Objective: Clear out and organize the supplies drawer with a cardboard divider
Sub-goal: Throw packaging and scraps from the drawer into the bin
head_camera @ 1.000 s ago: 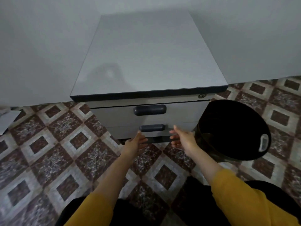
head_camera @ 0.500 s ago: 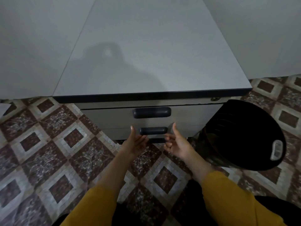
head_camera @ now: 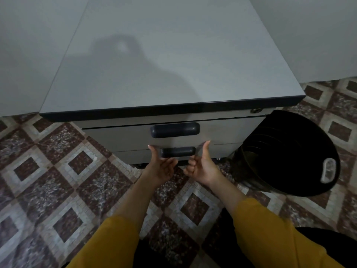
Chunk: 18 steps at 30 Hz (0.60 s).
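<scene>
Bin (head_camera: 289,151) right of cabinet (head_camera: 173,64), hands (head_camera: 181,167) before lower drawer handle (head_camera: 178,151)
</scene>
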Each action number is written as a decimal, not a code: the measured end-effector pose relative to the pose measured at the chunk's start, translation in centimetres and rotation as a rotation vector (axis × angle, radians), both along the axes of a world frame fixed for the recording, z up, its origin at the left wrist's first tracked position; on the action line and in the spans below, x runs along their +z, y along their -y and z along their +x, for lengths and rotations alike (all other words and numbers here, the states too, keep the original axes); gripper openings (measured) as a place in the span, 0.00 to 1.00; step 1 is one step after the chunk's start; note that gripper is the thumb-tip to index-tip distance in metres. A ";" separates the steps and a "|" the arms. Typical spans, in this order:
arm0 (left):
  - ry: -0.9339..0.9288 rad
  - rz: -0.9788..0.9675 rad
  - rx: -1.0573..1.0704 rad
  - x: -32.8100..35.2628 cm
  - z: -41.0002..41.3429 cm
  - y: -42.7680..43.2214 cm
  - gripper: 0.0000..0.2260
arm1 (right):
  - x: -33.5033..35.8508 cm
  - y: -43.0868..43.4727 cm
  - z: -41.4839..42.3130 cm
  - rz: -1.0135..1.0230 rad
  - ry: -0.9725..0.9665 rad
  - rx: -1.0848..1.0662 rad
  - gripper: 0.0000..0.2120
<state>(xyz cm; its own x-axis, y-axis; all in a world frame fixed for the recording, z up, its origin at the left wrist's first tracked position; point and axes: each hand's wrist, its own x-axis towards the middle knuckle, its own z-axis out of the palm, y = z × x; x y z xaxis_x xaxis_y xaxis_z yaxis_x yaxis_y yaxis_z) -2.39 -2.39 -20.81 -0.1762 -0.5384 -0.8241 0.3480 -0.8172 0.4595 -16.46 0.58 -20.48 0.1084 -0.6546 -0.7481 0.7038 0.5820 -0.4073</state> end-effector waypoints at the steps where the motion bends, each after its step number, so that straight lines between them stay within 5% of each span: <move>1: 0.014 0.024 -0.009 -0.1 -0.2 0.1 0.36 | 0.0 0.0 0.2 0.010 0.005 0.010 0.35; 7: 0.114 0.112 0.014 -0.5 -0.9 0.0 0.46 | 1.1 -0.4 0.3 0.070 -0.057 0.100 0.40; 12: 0.079 0.048 -0.057 0.9 -1.1 -1.6 0.42 | 1.7 -1.8 0.1 0.092 -0.125 0.239 0.44; 15: 0.145 0.053 -0.117 1.7 -0.2 -2.4 0.55 | 2.0 -2.3 -0.1 0.108 -0.282 0.355 0.40; 18: 0.566 -0.116 -0.296 2.4 0.9 -3.6 0.34 | 3.0 -2.8 -0.5 0.100 -0.608 0.497 0.32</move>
